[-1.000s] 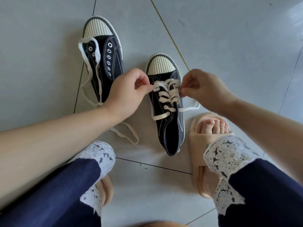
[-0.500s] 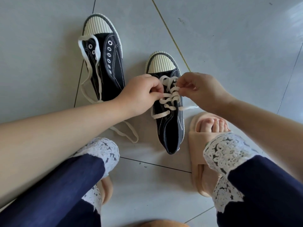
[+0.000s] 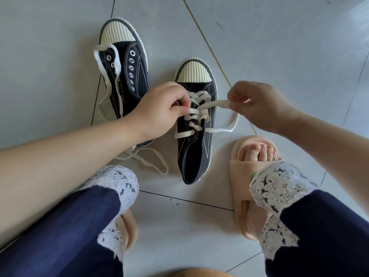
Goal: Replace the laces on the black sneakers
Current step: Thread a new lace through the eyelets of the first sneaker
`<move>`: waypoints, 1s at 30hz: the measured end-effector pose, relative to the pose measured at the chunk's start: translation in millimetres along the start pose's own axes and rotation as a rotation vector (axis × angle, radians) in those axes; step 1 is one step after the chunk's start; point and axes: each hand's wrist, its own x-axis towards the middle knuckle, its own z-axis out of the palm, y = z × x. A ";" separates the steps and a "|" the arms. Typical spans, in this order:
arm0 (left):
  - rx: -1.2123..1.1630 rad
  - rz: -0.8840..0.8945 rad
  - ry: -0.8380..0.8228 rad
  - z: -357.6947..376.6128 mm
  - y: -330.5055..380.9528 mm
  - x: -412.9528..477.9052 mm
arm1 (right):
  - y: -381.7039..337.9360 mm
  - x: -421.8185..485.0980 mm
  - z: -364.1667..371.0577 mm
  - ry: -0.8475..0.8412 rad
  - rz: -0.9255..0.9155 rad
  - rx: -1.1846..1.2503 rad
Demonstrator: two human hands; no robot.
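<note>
From the head camera, looking down past the knees: a person crouched on a grey tiled floor (image 3: pixel 279 47) works a cream lace (image 3: pixel 201 113) through the nearer of two black sneakers. This sneaker (image 3: pixel 196 152) lies in the middle of the view, toe pointing away, with the lace criss-crossed over most of its eyelets. The left hand (image 3: pixel 159 110) has its fingers curled and pinches a strand at the left side of the lacing. The right hand (image 3: pixel 257 104), held clear of the shoe on its right, pinches a flat run of the same lace between thumb and fingertips and draws it out sideways; the slack loops down and back to the shoe's right edge. The second sneaker (image 3: pixel 137 76) lies just beyond the left hand, its eyelets bare, with a loose lace (image 3: pixel 105 84) draped over it and trailing onto the floor. A beige slipper (image 3: pixel 239 150) is close beside the laced shoe. The step appears to be snugging one crossing. It would go best with the left pinch bracing the shoe against the pull, the flat lace kept untwisted, and both ends left even for the last eyelets.
</note>
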 end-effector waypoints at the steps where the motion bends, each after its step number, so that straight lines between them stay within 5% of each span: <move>1: -0.058 -0.012 0.000 2.6 0.0 -1.1 | -3.5 -2.5 4.5 -0.002 0.017 0.134; 5: -0.105 -0.036 -0.037 2.2 -2.3 4.1 | -15.2 -9.6 15.3 -0.115 0.066 0.594; 15: 0.538 0.165 -0.182 -6.3 9.0 15.0 | -18.6 3.2 5.5 -0.012 -0.085 -0.114; 18: 0.383 0.091 -0.161 -7.4 7.4 15.6 | -16.4 2.7 2.1 -0.021 -0.078 -0.158; 23: -0.055 -0.146 0.206 -4.6 -1.1 -2.1 | -14.1 -1.9 -1.8 0.125 0.056 0.151; 26: -0.041 -0.165 0.204 1.7 -3.1 -16.9 | -14.1 -15.4 4.4 0.265 0.120 0.224; 30: -0.041 -0.204 0.125 12.8 -6.1 -21.1 | -22.0 -30.0 25.1 0.143 0.156 0.289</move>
